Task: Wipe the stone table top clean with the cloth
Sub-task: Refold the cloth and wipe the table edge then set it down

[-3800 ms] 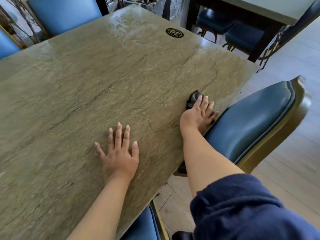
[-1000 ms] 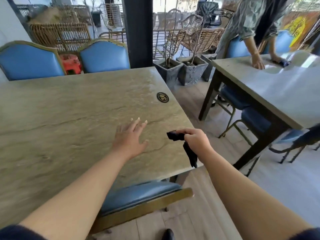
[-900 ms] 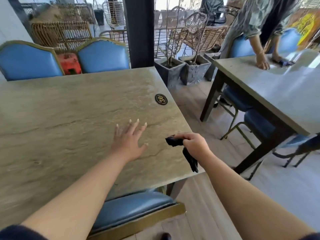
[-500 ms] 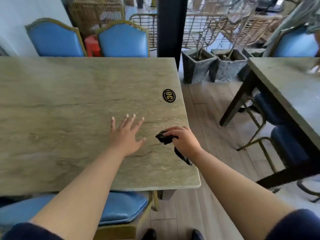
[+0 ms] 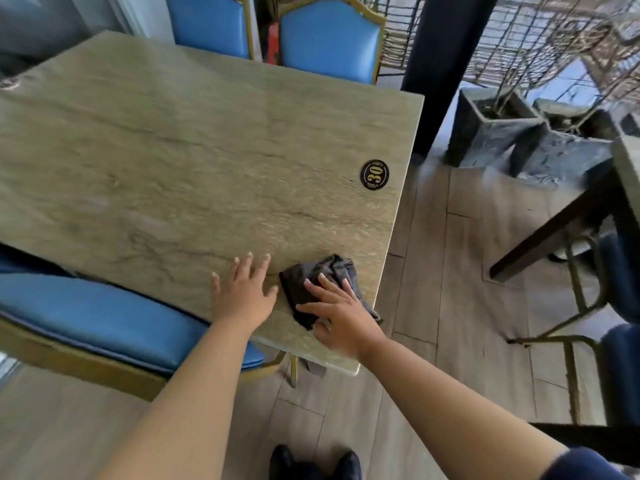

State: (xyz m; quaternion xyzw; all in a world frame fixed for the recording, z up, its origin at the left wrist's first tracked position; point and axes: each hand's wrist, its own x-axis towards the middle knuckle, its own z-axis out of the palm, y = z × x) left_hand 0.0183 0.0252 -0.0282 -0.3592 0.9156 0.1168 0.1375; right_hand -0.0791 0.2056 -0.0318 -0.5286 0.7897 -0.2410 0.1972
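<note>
The greenish stone table top (image 5: 194, 161) fills the upper left of the view. A dark crumpled cloth (image 5: 320, 275) lies spread near the table's near right corner. My right hand (image 5: 337, 311) presses flat on the cloth with straight, spread fingers. Just left of the cloth, my left hand (image 5: 244, 292) rests flat on the bare stone, fingers spread. A black oval number plate reading 30 (image 5: 374, 174) is fixed near the right edge.
Blue padded chairs stand at the near left (image 5: 93, 317) and at the far side (image 5: 329, 36). A dark pillar (image 5: 443, 57) and stone planters (image 5: 491, 129) are to the right, beside another table (image 5: 588, 202). Wooden floor lies below.
My right hand, which held the cloth bunched and hanging above the table, has laid it down and now presses on it flat. The view has tilted downward; my left hand stays on the stone.
</note>
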